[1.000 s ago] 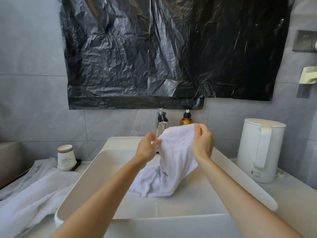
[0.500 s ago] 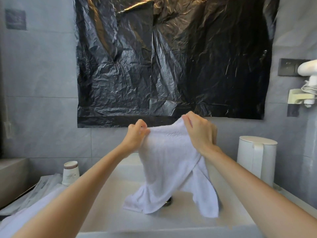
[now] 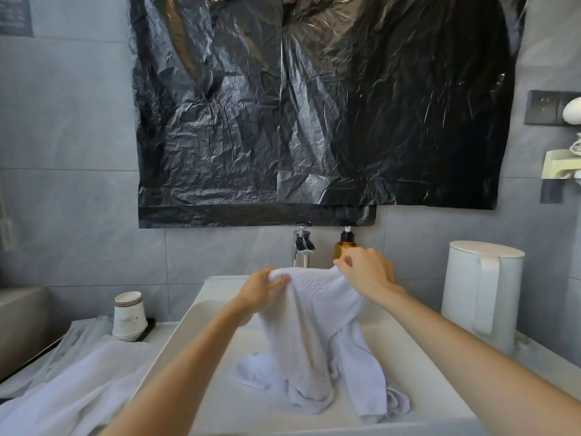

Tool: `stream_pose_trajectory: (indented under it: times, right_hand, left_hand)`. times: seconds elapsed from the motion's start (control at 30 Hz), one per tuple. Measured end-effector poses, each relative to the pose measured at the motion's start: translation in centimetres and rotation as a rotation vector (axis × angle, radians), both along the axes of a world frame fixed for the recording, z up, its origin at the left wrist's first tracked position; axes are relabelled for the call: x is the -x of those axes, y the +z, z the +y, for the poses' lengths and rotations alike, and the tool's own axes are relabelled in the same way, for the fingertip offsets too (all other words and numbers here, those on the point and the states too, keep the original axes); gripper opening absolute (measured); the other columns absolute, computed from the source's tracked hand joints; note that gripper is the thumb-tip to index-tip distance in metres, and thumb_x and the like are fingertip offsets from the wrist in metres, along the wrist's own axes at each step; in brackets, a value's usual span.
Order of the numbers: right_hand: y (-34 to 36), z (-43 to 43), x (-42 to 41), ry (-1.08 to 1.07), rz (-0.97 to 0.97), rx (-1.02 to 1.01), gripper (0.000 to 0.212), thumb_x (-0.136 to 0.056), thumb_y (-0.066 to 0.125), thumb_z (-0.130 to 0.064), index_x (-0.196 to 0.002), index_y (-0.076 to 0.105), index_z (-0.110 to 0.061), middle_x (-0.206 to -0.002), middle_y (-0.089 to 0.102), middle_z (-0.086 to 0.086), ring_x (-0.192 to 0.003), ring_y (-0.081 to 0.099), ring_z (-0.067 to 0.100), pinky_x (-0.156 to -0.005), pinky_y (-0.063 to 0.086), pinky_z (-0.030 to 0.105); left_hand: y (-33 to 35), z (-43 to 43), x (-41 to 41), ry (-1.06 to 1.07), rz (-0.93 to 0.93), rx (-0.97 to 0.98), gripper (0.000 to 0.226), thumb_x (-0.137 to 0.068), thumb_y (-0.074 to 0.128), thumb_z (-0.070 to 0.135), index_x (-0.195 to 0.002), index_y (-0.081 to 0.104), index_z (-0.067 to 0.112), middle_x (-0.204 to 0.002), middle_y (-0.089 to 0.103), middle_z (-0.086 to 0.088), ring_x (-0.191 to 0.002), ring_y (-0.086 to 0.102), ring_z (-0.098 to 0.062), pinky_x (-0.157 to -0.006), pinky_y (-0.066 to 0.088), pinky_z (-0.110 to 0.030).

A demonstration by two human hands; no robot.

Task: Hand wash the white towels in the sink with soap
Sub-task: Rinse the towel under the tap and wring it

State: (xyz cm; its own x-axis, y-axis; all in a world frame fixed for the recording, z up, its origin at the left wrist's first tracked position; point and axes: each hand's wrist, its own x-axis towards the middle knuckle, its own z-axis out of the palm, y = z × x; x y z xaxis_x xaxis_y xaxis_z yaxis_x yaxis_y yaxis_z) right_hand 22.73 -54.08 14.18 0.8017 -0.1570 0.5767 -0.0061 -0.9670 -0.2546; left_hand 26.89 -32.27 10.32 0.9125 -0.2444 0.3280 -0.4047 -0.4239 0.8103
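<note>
A white towel (image 3: 317,338) hangs over the white rectangular sink (image 3: 418,369), its lower folds bunched on the basin floor. My left hand (image 3: 261,291) grips the towel's top left corner. My right hand (image 3: 367,273) pinches the top right corner, in front of the amber soap pump bottle (image 3: 344,247). A chrome tap (image 3: 303,243) stands behind the towel, just left of the bottle. Another white towel (image 3: 72,391) lies on the counter to the left of the sink.
A stack of paper cups (image 3: 129,313) stands left of the sink, beside wrapped packets. A white electric kettle (image 3: 482,291) sits on the right counter. Black plastic sheeting (image 3: 314,105) covers the wall above. A grey ledge (image 3: 19,322) is at far left.
Both hands lifted the towel high in front of the plastic sheeting, then lowered it; its lower part now lies bunched on the basin floor. The tap and soap bottle show again.
</note>
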Motion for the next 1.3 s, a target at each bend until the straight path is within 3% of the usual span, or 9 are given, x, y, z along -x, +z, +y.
stream_pose_trajectory:
  times: [0.13,0.3,0.63,0.77,0.9,1.03,1.13,1.2,1.3]
  right_hand:
    - [1.8,1.1,-1.6,0.112,-0.146,-0.047,0.025,-0.096,0.053,-0.036,-0.115,0.066,-0.026,-0.115,0.067,-0.003,-0.106,0.060,0.025,-0.081,0.048,0.034]
    - [4.1,3.4,-4.8,0.367,-0.199,-0.018,0.040,-0.095,0.058,-0.031,-0.133,0.058,-0.020,-0.138,0.056,-0.001,-0.127,0.051,0.017,-0.102,0.044,0.037]
    - [4.0,3.8,-7.9,0.338,-0.174,0.145,0.034,-0.098,0.053,-0.027,-0.128,0.062,-0.015,-0.125,0.065,0.008,-0.116,0.061,0.026,-0.097,0.049,0.039]
    - [3.8,4.2,-9.3,0.287,-0.275,0.167,0.023,-0.098,0.054,-0.012,-0.117,0.067,-0.010,-0.104,0.071,0.014,-0.095,0.066,0.033,-0.078,0.055,0.040]
    - [4.5,4.2,-10.1,0.255,-0.297,0.167,0.018,-0.096,0.052,-0.004,-0.106,0.067,-0.008,-0.091,0.069,0.013,-0.082,0.064,0.033,-0.066,0.052,0.035]
    - [4.2,4.4,-9.9,0.338,-0.297,-0.063,0.028,-0.100,0.050,-0.020,-0.121,0.067,-0.015,-0.113,0.070,0.008,-0.104,0.064,0.025,-0.086,0.052,0.036]
    - [3.6,4.3,-8.8,0.447,-0.253,-0.133,0.038,-0.098,0.054,-0.024,-0.136,0.054,-0.019,-0.136,0.057,0.004,-0.130,0.048,0.018,-0.106,0.038,0.032]
    - [2.7,3.9,-8.0,0.451,-0.293,-0.098,0.042,-0.098,0.054,-0.024,-0.139,0.050,-0.021,-0.142,0.052,-0.001,-0.135,0.040,0.015,-0.106,0.032,0.025]
    - [-0.1,3.6,-6.7,0.433,-0.493,-0.175,0.035,-0.097,0.053,-0.021,-0.132,0.053,-0.020,-0.127,0.058,-0.004,-0.117,0.050,0.014,-0.094,0.037,0.022]
  left_hand:
    - [-0.8,-1.6,-1.0,0.028,0.027,0.186,0.021,-0.096,0.059,0.031,-0.096,0.062,0.010,-0.090,0.062,-0.001,-0.083,0.056,-0.017,-0.066,0.042,-0.026]
    - [-1.4,-3.1,-1.6,-0.017,0.037,0.301,0.019,-0.099,0.055,0.024,-0.081,0.057,0.021,-0.080,0.058,0.007,-0.072,0.053,-0.009,-0.052,0.040,-0.008]
    - [-2.8,-2.6,-3.2,-0.012,0.108,0.406,0.019,-0.097,0.058,0.030,-0.096,0.057,0.011,-0.084,0.053,-0.001,-0.071,0.047,-0.011,-0.058,0.036,-0.021]
    - [-2.7,-2.8,-3.3,-0.039,0.070,0.387,0.017,-0.097,0.058,0.028,-0.093,0.058,0.011,-0.082,0.055,0.002,-0.069,0.048,-0.008,-0.052,0.037,-0.011]
    - [-2.7,-2.9,-3.2,-0.038,0.074,0.388,0.022,-0.097,0.058,0.028,-0.097,0.059,0.006,-0.087,0.054,-0.004,-0.071,0.047,-0.010,-0.056,0.037,-0.015]
    - [-2.8,-2.9,-3.5,-0.026,0.075,0.377,0.028,-0.098,0.057,0.028,-0.102,0.059,0.000,-0.089,0.053,-0.006,-0.073,0.046,-0.012,-0.058,0.037,-0.017]
    - [-2.9,-2.9,-3.6,-0.025,0.081,0.374,0.029,-0.098,0.057,0.029,-0.104,0.060,0.001,-0.091,0.056,-0.006,-0.077,0.049,-0.014,-0.063,0.038,-0.021]
    - [-3.0,-2.9,-3.6,-0.015,0.083,0.379,0.031,-0.097,0.058,0.029,-0.106,0.061,0.000,-0.092,0.058,-0.006,-0.079,0.050,-0.015,-0.064,0.039,-0.022]
    - [-2.9,-2.9,-3.4,0.008,0.094,0.397,0.026,-0.095,0.061,0.030,-0.104,0.067,0.006,-0.093,0.064,-0.004,-0.080,0.055,-0.015,-0.066,0.044,-0.022]
